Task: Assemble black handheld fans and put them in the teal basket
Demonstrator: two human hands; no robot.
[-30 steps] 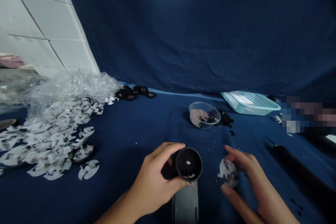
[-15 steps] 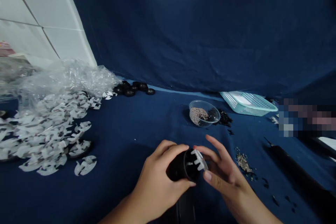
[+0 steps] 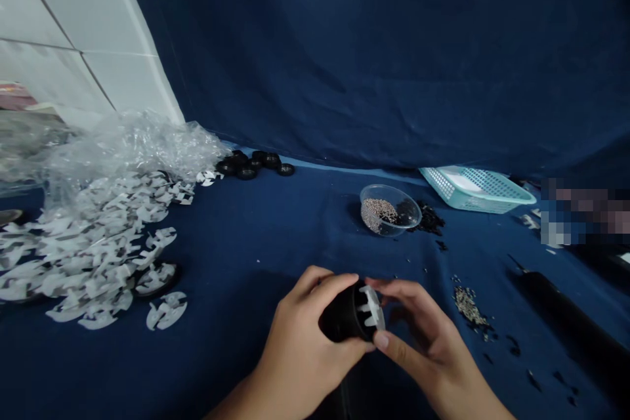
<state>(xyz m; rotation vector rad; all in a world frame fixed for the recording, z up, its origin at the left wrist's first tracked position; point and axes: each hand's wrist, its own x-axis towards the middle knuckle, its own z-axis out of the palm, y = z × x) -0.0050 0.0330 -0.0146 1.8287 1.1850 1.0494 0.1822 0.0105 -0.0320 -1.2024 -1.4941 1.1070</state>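
My left hand (image 3: 300, 335) is wrapped round a black round cup-shaped part (image 3: 344, 323), its mouth turned to the right. A white flat toothed piece (image 3: 371, 312) sits against that mouth. My right hand (image 3: 418, 348) pinches this white piece with thumb and fingertips, pressing it onto the black part. Both hands are low in the middle of the view, just above the blue cloth.
A heap of white flat pieces (image 3: 93, 243) and crumpled clear plastic (image 3: 128, 147) lie at the left. Black rings (image 3: 253, 165) sit at the back. A clear bowl of small grey bits (image 3: 390, 210), a turquoise basket (image 3: 475, 189), loose bits (image 3: 470, 305) and a dark tool (image 3: 561, 318) lie right.
A second ago my right hand held the white piece apart, to the right of the black part. It has brought the piece to the part's mouth and now presses it there.
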